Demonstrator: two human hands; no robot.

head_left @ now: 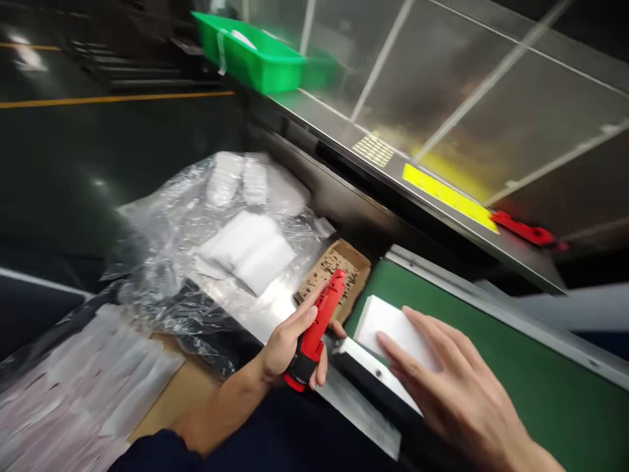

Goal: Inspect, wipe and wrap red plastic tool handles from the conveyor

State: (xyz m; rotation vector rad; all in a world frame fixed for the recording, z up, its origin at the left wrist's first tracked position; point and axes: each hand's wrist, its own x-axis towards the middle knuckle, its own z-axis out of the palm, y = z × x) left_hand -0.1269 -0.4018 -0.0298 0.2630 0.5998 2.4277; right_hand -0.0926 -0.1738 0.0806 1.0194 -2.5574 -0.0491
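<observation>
My left hand (295,344) is closed around a long red plastic part (324,314) with a black section near its lower end. Its upper end points away from me, over a small cardboard box (361,259) that holds many small dark pieces. At the green conveyor belt (496,347), my right hand (457,380) has its fingers on both sides of a white block-like box (386,324). The underside of that box is hidden, so I cannot tell whether it rests on the belt.
Clear plastic bags (162,216) with white packets (250,249) lie on the metal table to the left. Pale stacked pieces (69,387) are at lower left. A shelf bears a green bin (260,62), a yellow strip (447,196) and another red part (523,229).
</observation>
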